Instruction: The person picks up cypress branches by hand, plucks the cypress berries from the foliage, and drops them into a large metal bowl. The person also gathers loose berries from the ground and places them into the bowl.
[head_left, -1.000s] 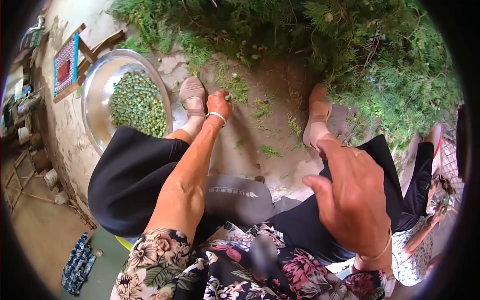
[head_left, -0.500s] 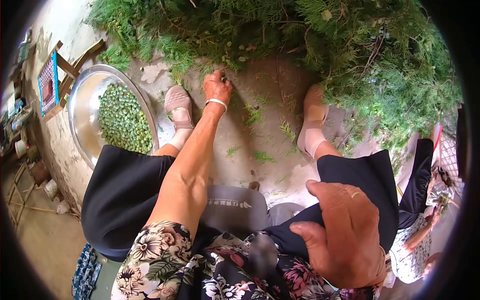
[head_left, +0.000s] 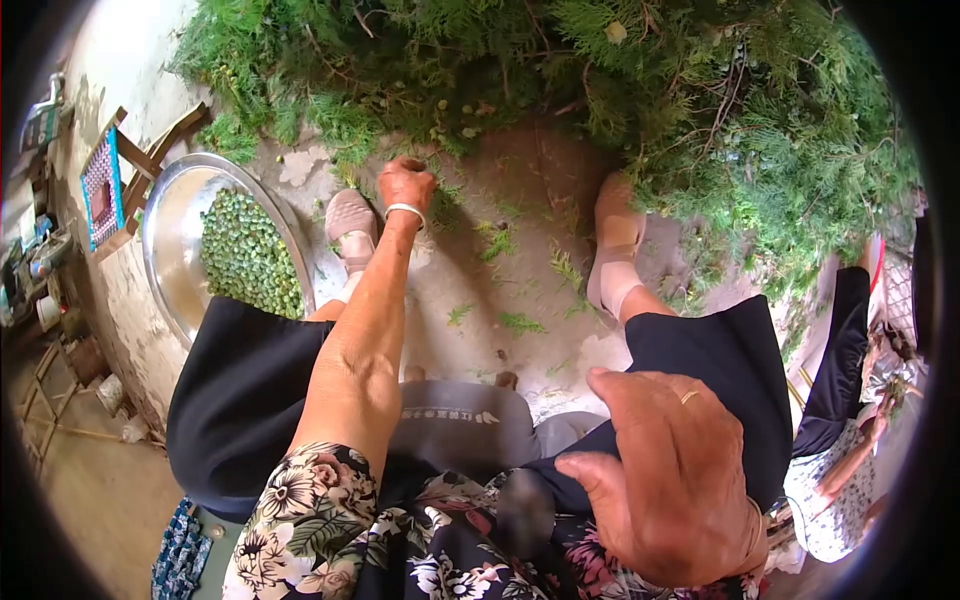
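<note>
Left hand [head_left: 405, 185] has shifted: half a second ago it sits farther out to the right of the left shoe [head_left: 350, 218], now its fingers are nearer the shoe's toe — some of the apparent shift is the camera's own. Left fingers are curled in toward the palm, just short of the edge of the green foliage [head_left: 500, 60]; how far they are closed, and whether anything is pinched in them, I cannot tell. Reading of this: the left hand does the close work, and the small green pieces [head_left: 250, 250] show no clear change in amount. They lie in the metal basin [head_left: 165, 235], left of the left fingers and nearer the body, apart from them. Loose sprigs [head_left: 497, 240] lie on the ground [head_left: 480, 290] to the right of the same fingers. Right hand [head_left: 670, 470] hangs over the right thigh, much as before, thumb well away from the other fingers, which are loosely extended; nothing seen in its hold, though the palm side is hidden. Writing: a pale line of characters [head_left: 437, 414] on grey fabric [head_left: 450, 445], nearer the body than the left fingers, with a wing-like mark at its right end — too blurred to read reliably. No other label legible.
</note>
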